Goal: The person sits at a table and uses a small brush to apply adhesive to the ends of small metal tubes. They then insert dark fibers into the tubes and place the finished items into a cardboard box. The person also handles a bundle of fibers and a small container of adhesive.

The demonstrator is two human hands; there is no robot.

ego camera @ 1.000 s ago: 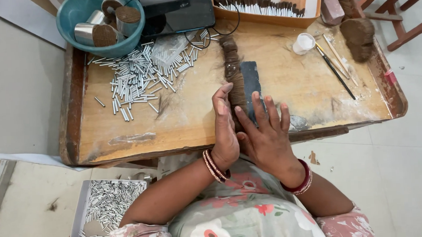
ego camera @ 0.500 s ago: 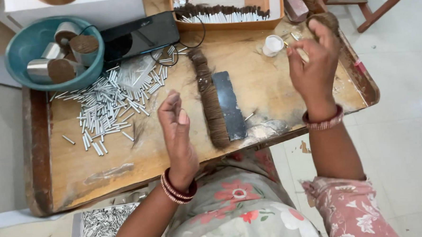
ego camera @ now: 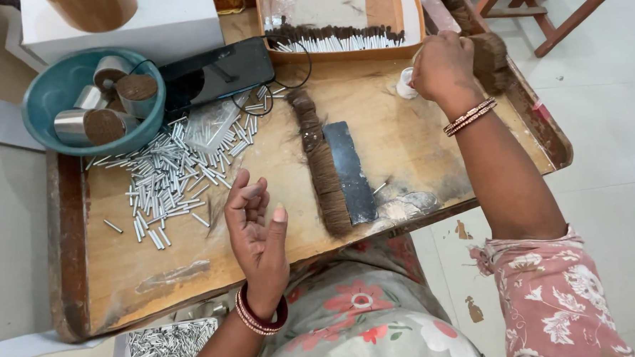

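Note:
My left hand (ego camera: 259, 227) hovers palm-up over the near part of the low wooden table (ego camera: 67, 246), fingers loosely curled and holding nothing. Beside it lies a pile of small metal tubes (ego camera: 167, 178). My right hand (ego camera: 445, 66) is stretched to the far right corner, closed on a tuft of brown fibre (ego camera: 492, 58), next to a small white cup (ego camera: 405, 85). A long row of brown fibre (ego camera: 320, 164) lies mid-table against a dark flat blade (ego camera: 349, 170).
A teal bowl (ego camera: 57, 90) with metal cylinders stands at the far left, and a black phone (ego camera: 216, 72) with a cable lies beside it. A cardboard tray (ego camera: 340, 38) of fibre-tipped tubes sits at the back. A tray of tubes (ego camera: 164, 346) lies below the table. Wooden chair legs (ego camera: 560, 11) are at the far right.
Both hands left the fibre row. My right hand reached to the far right corner and closed on the brown tuft. My left hand drew back and turned palm-up.

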